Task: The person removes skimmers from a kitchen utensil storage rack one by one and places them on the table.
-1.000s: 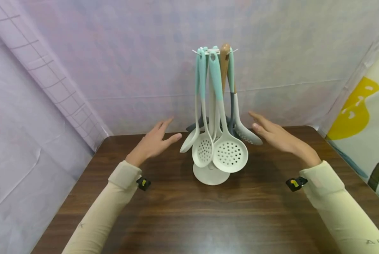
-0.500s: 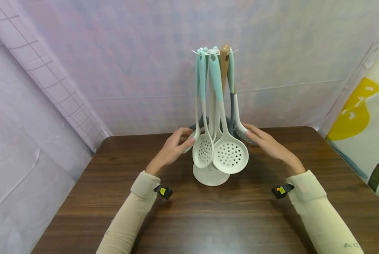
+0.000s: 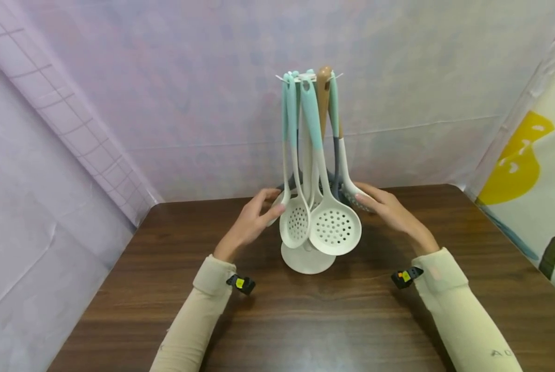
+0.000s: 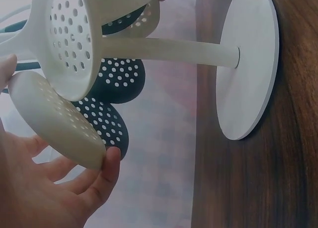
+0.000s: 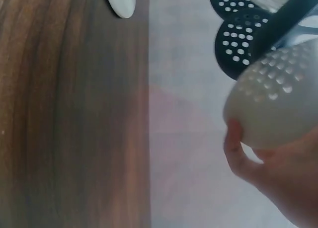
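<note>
A white utensil rack [image 3: 308, 256] stands on the brown table [image 3: 277, 320], toward its back edge, with spoons and skimmers hanging from hooks at the rack's top. The left hand [image 3: 251, 222] is at the rack's left side, fingers loosely curved round the bowl of a pale spoon [image 4: 54, 121], fingertips [image 4: 110, 161] touching its lower edge. The right hand [image 3: 389, 209] is at the rack's right side, fingers cupped under a pale slotted spoon [image 5: 278, 101]. The big skimmer [image 3: 334, 228] hangs at the rack's front, untouched. Judging by this, both hands have made contact but nothing is off its hook; every utensil hangs from the rack, so any lifting or turning is yet to be done
</note>
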The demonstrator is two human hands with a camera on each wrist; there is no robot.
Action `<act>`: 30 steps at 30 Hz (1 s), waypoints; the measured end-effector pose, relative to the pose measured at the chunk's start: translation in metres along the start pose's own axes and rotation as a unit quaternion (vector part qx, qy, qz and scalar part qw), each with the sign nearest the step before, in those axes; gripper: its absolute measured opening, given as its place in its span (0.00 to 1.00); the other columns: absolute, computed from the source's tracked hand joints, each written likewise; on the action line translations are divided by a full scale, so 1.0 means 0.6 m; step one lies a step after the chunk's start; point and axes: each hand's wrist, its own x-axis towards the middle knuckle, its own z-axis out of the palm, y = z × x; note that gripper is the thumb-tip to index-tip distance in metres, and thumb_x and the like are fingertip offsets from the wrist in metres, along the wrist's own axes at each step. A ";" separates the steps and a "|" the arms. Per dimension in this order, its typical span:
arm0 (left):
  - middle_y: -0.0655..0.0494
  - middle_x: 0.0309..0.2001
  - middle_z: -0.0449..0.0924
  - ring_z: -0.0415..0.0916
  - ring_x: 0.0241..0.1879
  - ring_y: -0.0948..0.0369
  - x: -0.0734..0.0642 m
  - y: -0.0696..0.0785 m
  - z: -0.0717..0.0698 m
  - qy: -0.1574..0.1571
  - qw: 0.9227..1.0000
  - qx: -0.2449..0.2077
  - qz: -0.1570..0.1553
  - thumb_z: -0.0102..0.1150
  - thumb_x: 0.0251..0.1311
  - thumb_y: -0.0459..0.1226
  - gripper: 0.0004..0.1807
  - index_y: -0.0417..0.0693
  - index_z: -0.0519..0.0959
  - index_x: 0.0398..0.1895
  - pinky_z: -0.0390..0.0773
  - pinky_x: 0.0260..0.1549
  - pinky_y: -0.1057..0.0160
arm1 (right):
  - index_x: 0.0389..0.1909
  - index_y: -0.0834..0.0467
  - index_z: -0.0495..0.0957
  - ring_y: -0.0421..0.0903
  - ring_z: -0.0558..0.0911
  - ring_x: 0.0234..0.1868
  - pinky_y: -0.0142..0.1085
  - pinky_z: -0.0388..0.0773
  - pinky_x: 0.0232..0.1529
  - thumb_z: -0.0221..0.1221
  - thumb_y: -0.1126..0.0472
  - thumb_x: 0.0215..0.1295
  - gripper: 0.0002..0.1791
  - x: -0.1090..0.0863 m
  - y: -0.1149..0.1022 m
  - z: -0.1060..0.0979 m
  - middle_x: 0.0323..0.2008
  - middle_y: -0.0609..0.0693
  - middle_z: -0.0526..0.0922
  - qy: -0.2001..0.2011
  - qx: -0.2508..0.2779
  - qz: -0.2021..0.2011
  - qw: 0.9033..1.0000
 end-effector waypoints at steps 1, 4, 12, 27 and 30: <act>0.45 0.71 0.70 0.72 0.69 0.42 0.001 0.000 -0.001 0.000 1.000 0.002 0.001 0.49 0.72 0.64 0.39 0.49 0.65 0.75 0.78 0.61 0.41 | 0.76 0.54 0.68 0.46 0.80 0.46 0.32 0.77 0.48 0.49 0.52 0.81 0.27 0.003 0.000 0.001 0.50 0.63 0.82 0.006 0.001 -0.002 1.000; 0.47 0.71 0.71 0.72 0.68 0.43 0.003 0.002 -0.003 0.000 1.000 0.007 0.002 0.49 0.72 0.63 0.39 0.49 0.65 0.75 0.78 0.61 0.42 | 0.71 0.58 0.73 0.43 0.79 0.47 0.30 0.74 0.48 0.50 0.52 0.80 0.25 0.010 0.003 0.005 0.50 0.62 0.82 0.018 0.013 -0.008 1.000; 0.45 0.72 0.69 0.70 0.70 0.43 0.001 0.008 -0.006 -0.006 1.000 0.014 -0.003 0.48 0.73 0.63 0.39 0.48 0.64 0.77 0.76 0.63 0.39 | 0.51 0.70 0.76 0.39 0.76 0.37 0.33 0.75 0.40 0.54 0.65 0.72 0.14 0.018 0.021 0.010 0.36 0.45 0.78 -0.016 0.167 -0.044 0.985; 0.45 0.71 0.70 0.72 0.69 0.43 0.005 0.009 -0.007 -0.002 1.000 0.021 -0.003 0.50 0.73 0.62 0.37 0.52 0.64 0.76 0.78 0.61 0.40 | 0.76 0.64 0.64 0.39 0.75 0.59 0.29 0.72 0.54 0.50 0.64 0.76 0.29 0.010 0.012 -0.011 0.69 0.48 0.76 -0.039 0.144 -0.071 0.986; 0.46 0.71 0.70 0.72 0.69 0.43 0.004 0.007 -0.007 -0.002 1.000 0.021 -0.004 0.50 0.73 0.62 0.37 0.52 0.64 0.77 0.77 0.61 0.40 | 0.75 0.66 0.65 0.39 0.75 0.56 0.29 0.72 0.53 0.50 0.64 0.76 0.28 0.010 0.010 -0.010 0.66 0.47 0.78 -0.038 0.137 -0.072 0.987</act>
